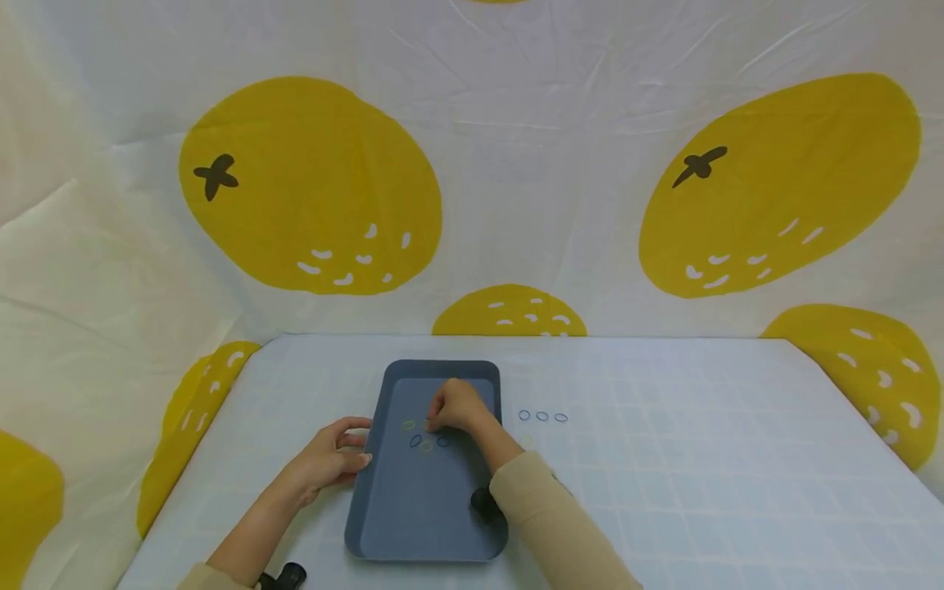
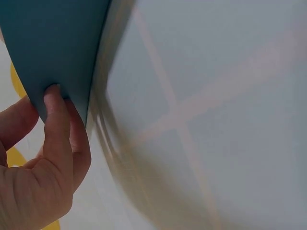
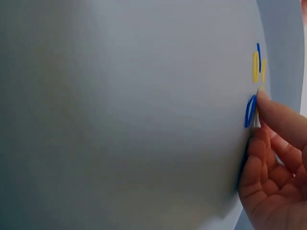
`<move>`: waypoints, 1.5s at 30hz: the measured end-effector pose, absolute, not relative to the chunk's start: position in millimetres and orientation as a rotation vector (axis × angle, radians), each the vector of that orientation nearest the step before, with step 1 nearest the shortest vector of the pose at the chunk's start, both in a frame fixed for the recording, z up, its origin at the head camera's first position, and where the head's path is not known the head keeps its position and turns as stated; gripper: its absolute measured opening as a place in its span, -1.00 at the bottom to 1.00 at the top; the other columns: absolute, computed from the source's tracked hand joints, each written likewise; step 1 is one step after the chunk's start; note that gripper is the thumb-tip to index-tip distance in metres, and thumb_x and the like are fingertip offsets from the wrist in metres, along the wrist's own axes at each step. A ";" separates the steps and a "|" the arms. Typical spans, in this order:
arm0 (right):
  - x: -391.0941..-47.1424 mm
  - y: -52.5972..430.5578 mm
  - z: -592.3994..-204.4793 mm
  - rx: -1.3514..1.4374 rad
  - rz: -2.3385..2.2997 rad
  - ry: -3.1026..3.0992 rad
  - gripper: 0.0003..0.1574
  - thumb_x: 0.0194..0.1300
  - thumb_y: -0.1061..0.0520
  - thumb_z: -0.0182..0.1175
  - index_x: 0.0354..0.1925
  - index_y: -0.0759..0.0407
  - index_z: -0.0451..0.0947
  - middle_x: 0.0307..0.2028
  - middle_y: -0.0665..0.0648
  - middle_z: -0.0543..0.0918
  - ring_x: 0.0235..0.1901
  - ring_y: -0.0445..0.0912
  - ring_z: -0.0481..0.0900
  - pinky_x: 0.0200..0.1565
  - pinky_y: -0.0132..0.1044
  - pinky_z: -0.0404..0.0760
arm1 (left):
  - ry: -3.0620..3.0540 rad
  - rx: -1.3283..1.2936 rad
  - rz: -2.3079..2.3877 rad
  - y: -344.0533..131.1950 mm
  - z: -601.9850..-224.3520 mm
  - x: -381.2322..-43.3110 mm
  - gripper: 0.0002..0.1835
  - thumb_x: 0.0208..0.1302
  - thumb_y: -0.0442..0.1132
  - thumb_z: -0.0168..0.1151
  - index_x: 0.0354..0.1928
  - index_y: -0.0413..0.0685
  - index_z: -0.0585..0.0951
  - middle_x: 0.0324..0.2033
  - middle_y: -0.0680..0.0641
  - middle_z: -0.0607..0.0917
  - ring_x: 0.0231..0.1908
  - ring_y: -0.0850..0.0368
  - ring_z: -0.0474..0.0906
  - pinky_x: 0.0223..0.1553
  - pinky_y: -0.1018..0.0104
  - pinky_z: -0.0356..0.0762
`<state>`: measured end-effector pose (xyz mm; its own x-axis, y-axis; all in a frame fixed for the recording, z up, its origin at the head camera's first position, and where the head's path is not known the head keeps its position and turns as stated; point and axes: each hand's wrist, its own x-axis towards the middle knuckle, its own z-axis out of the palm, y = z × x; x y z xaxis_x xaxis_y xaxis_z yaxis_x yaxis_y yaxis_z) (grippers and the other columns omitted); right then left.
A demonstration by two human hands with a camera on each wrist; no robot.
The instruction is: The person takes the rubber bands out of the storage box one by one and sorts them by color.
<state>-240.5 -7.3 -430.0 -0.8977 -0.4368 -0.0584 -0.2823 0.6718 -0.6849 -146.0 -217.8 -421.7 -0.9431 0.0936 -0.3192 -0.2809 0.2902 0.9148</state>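
A blue-grey tray (image 1: pixel 424 524) lies lengthwise on the table. My left hand (image 1: pixel 324 459) holds its left side, with fingertips against the outer wall (image 2: pixel 57 48) in the left wrist view. Inside the tray, my right hand (image 1: pixel 460 406) points down with thumb and finger together among small rubber bands. A yellow rubber band shows partly at those fingertips, the rest hidden behind them. Around it lie a blue rubber band (image 1: pixel 415 441), a second blue one (image 3: pixel 250 111), and yellow ones (image 1: pixel 409 425) close by.
To the right of the tray, three blue rubber bands (image 1: pixel 542 416) lie in a row on the pale checked tablecloth (image 1: pixel 708 459). A faint yellow band (image 1: pixel 527 440) is below them, near the right sleeve. A fruit-patterned curtain (image 1: pixel 531 164) rises behind the table.
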 end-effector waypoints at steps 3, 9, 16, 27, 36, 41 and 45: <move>-240.8 -7.8 -430.4 -0.674 -1.008 2.668 -0.81 -0.08 0.24 0.44 -0.67 0.23 0.62 -0.71 -0.05 0.52 -0.65 -0.24 0.35 -0.51 -0.42 0.37 | 2.263 -0.196 1.686 -217.7 -421.3 -146.0 -0.42 0.13 -0.55 0.16 0.23 -0.30 0.29 -0.02 -0.34 0.50 -0.26 0.01 0.58 -0.31 0.16 0.56; -241.1 -7.5 -429.6 -0.752 -0.880 2.632 -0.74 0.07 0.23 0.35 -0.69 0.22 0.57 -0.73 -0.07 0.44 -0.67 -0.23 0.31 -0.53 -0.43 0.31 | 2.259 -0.191 1.681 -217.0 -422.0 -146.5 -0.41 0.13 -0.55 0.16 0.24 -0.31 0.28 -0.02 -0.35 0.50 -0.26 0.02 0.58 -0.32 0.16 0.56; -242.3 -4.5 -426.3 -0.704 -0.946 2.625 -0.70 0.09 0.22 0.34 -0.70 0.20 0.53 -0.72 -0.06 0.42 -0.65 -0.21 0.31 -0.53 -0.42 0.29 | 2.250 -0.161 1.691 -218.7 -422.5 -148.1 -0.38 0.13 -0.54 0.17 0.25 -0.34 0.24 0.00 -0.40 0.47 -0.25 0.00 0.58 -0.33 0.15 0.56; -244.7 -0.5 -420.6 -0.576 -1.202 2.676 -0.80 0.05 0.25 0.35 -0.65 0.22 0.60 -0.68 -0.03 0.50 -0.65 -0.21 0.36 -0.57 -0.42 0.35 | 2.265 -0.210 1.669 -218.7 -422.1 -148.2 -0.40 0.13 -0.54 0.16 0.25 -0.29 0.27 -0.01 -0.34 0.49 -0.26 0.02 0.58 -0.32 0.17 0.55; -247.7 2.6 -413.5 -0.490 -1.348 2.669 -0.92 0.03 0.23 0.38 -0.51 0.22 0.67 -0.60 0.01 0.62 -0.61 -0.21 0.48 -0.52 -0.40 0.46 | 2.286 -0.224 1.648 -217.2 -421.7 -147.8 -0.41 0.12 -0.54 0.17 0.24 -0.29 0.29 -0.02 -0.33 0.51 -0.27 0.02 0.58 -0.32 0.16 0.55; -247.6 5.7 -407.4 -0.462 -1.437 2.584 -0.93 0.09 0.25 0.34 -0.39 0.26 0.68 -0.52 0.07 0.65 -0.54 -0.18 0.55 -0.44 -0.34 0.53 | 2.291 -0.223 1.639 -216.3 -421.3 -147.9 -0.41 0.13 -0.53 0.18 0.24 -0.30 0.29 -0.02 -0.34 0.50 -0.26 0.02 0.57 -0.32 0.15 0.55; -246.8 9.3 -401.1 -0.425 -1.526 2.464 -0.88 0.12 0.25 0.32 -0.32 0.29 0.68 -0.45 0.10 0.67 -0.48 -0.16 0.58 -0.35 -0.31 0.57 | 2.288 -0.225 1.646 -216.8 -421.4 -147.8 -0.41 0.12 -0.54 0.18 0.24 -0.30 0.29 -0.01 -0.34 0.50 -0.26 0.02 0.57 -0.31 0.16 0.55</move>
<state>-246.8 9.3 -401.1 -0.9359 -0.3512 -0.0277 -0.1317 0.4218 -0.8971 -147.8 -216.8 -421.4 -0.9389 0.0541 -0.3398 -0.3050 0.3264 0.8947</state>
